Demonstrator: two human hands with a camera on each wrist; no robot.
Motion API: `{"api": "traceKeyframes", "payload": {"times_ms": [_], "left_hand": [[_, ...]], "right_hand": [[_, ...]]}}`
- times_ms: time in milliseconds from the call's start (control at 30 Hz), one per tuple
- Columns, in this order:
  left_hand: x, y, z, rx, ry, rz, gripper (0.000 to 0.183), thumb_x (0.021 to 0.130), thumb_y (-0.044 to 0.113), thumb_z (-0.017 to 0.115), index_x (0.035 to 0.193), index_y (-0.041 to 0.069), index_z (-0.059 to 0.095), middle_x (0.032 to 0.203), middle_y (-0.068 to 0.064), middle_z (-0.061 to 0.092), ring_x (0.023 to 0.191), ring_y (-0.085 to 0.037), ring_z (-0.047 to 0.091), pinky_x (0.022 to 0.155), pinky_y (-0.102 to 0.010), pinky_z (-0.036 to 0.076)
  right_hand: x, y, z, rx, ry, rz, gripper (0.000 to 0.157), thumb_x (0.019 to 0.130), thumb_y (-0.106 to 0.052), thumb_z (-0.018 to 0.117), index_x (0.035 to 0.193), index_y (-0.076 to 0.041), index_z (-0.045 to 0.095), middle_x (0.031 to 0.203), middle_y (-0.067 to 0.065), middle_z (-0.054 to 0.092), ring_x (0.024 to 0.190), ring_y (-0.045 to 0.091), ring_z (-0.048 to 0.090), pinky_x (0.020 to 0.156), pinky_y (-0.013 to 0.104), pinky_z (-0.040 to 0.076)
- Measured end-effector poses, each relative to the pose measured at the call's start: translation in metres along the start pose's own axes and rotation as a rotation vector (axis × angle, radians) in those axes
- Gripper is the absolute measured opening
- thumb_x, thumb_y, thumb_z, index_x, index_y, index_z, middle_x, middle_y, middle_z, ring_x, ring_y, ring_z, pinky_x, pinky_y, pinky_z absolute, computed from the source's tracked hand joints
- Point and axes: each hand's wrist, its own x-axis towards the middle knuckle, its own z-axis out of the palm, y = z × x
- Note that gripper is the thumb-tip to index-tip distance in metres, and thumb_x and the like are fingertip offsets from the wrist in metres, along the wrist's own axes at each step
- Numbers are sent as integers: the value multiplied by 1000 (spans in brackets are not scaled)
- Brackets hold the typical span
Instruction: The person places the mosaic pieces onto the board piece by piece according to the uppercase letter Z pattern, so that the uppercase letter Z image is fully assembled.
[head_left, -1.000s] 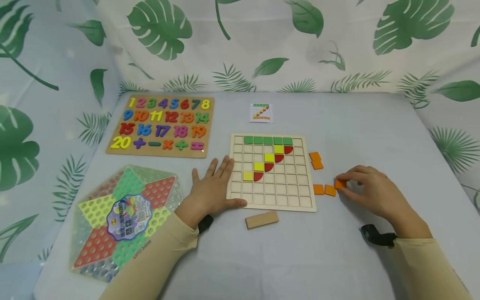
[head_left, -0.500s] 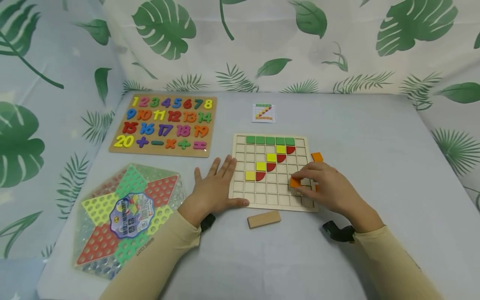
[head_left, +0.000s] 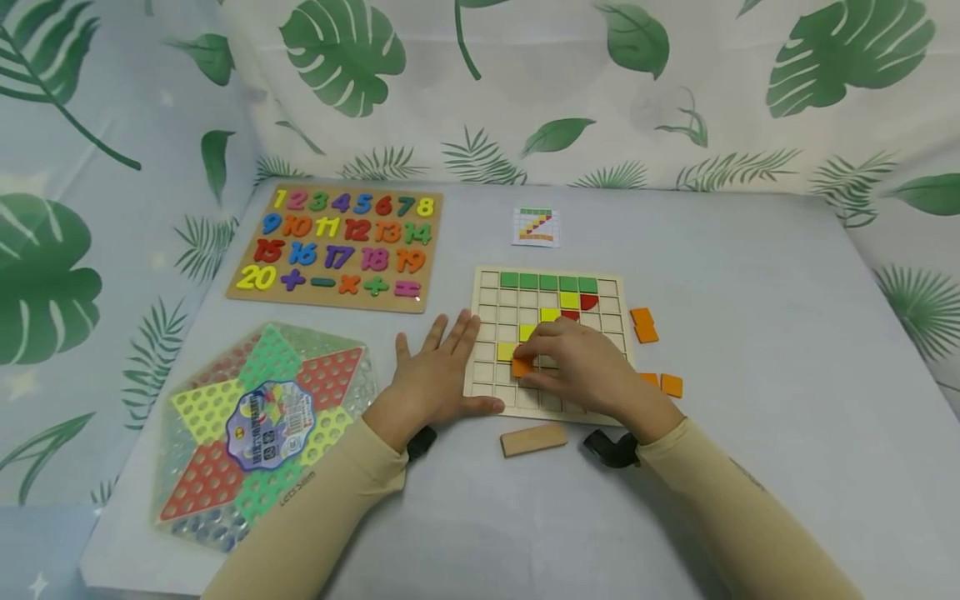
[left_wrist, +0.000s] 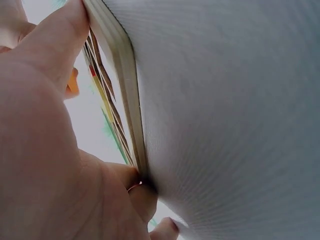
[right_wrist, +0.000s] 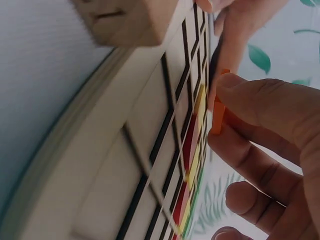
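In the head view a pale wooden grid board (head_left: 486, 317) lies mid-table. Green squares (head_left: 549, 282) line its top row, with yellow squares (head_left: 570, 300) and red quarter-round pieces (head_left: 588, 302) running diagonally below. My right hand (head_left: 588, 367) pinches an orange square tile (head_left: 521, 367) between thumb and fingertips, low over the board's lower left. The right wrist view shows this orange tile (right_wrist: 218, 112) on edge. My left hand (head_left: 431, 379) has its fingers spread and straight against the board's left side, thumb at the near corner. Several yellow and red pieces are partly hidden behind my right hand.
Loose orange tiles (head_left: 643, 325) lie right of the board, others (head_left: 672, 385) nearer my right wrist. A small wooden block (head_left: 534, 440) sits in front. Behind stands a pattern card (head_left: 536, 227). Leftward are a number puzzle (head_left: 330, 305) and a star-patterned hexagonal checkers board (head_left: 202, 487).
My right hand has carried the orange tile leftward from the loose tiles at the right to the board's lower left. My left hand has stayed at the board's edge.
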Motion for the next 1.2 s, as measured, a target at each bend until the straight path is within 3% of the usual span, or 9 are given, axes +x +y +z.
{"api": "traceKeyframes", "payload": {"times_ms": [233, 600, 1200], "left_hand": [[1, 1, -1, 3, -1, 6, 124, 83, 84, 60, 168, 23, -7, 176, 5, -11, 165, -28, -5, 124, -77, 5], [2, 2, 0, 4, -3, 6, 125, 82, 85, 59, 168, 24, -7, 176, 6, -11, 165, -28, -6, 124, -77, 5], [0, -2, 1, 9, -3, 3, 124, 83, 85, 58, 168, 23, -8, 176, 6, -12, 165, -28, -6, 123, -77, 6]], "right_hand": [[9, -7, 3, -4, -25, -48, 25, 86, -25, 86, 108, -14, 82, 103, 0, 76, 99, 20, 69, 90, 39, 59], [14, -11, 8, -110, -29, -86, 26, 86, -27, 86, 108, -14, 81, 103, 1, 75, 97, 21, 69, 87, 38, 59], [13, -7, 9, -64, -16, -103, 24, 86, -25, 86, 108, -15, 81, 101, -1, 74, 96, 19, 69, 89, 38, 59]]}}
